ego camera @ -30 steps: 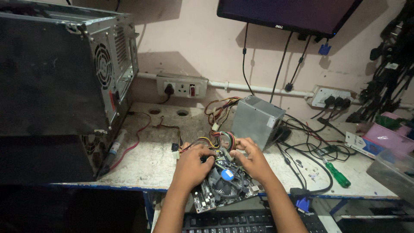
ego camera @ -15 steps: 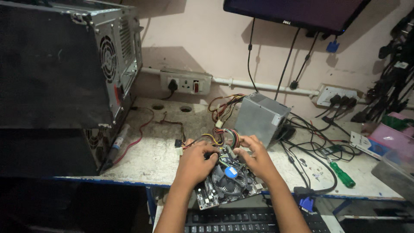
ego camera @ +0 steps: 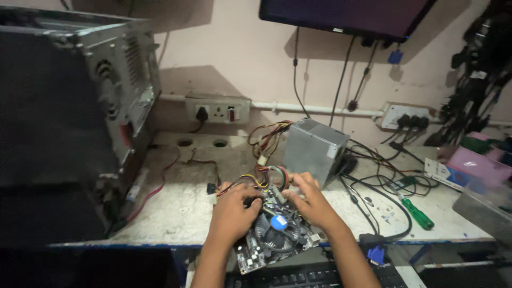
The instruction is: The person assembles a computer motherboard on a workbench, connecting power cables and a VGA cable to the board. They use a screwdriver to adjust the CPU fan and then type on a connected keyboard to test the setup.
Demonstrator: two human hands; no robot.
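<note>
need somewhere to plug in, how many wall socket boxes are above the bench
2: a socket box beside the computer case, and another at right, full of plugs. Hanging cables may hide more.

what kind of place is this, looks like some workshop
Most likely a small computer repair bench. Both hands work on a bare motherboard at the table edge, a loose grey power supply trails coloured wires behind it, and an opened computer case stands at the left.

Two arms in my view, both bare from lower frame edge to wrist. No sleeves, no gloves visible. Left hand (ego camera: 233, 213) bare, no ring or watch seen. Right hand (ego camera: 312, 201) bare too. Dim light, finer detail unreadable.
</note>
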